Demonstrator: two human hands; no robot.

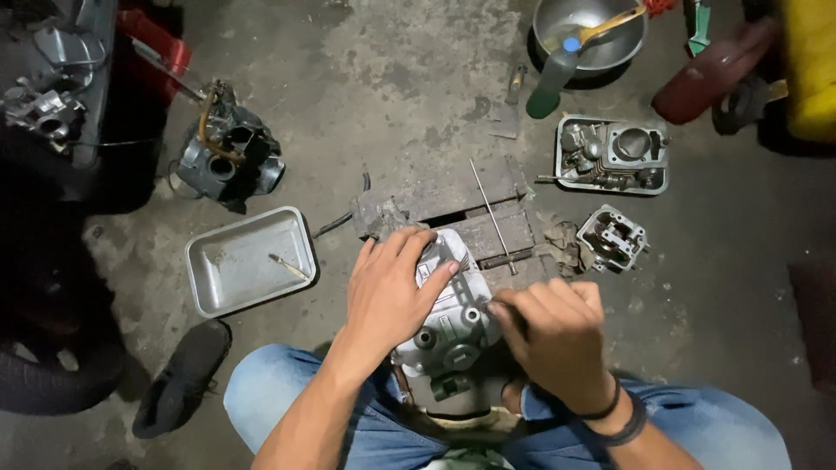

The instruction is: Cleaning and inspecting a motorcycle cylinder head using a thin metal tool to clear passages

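Head view: left hand (387, 292) lies flat, fingers spread, on top of a grey metal engine cover (448, 318), pressing it down, not wrapped around it. Right hand (557, 335) is curled shut at the cover's right edge; grip looks closed on something small, but what it is, cannot tell, the fingers hide it. Cover rests on a wooden block (475, 218) on the concrete floor (392, 78), just in front of the person's knees. Thin metal rod (492, 213) lies across the block, far of the hands. Left: empty-looking metal tray (248, 261), and further back a dark engine part (228, 157). Right: small cylinder head (612, 238) just beside a rag, and a tray of parts (612, 155) beyond it. Far: steel bowl (590, 35). Progress: engine already stripped into pieces lying around; cover work looks mid-way, hands on it, nothing visibly freed yet.
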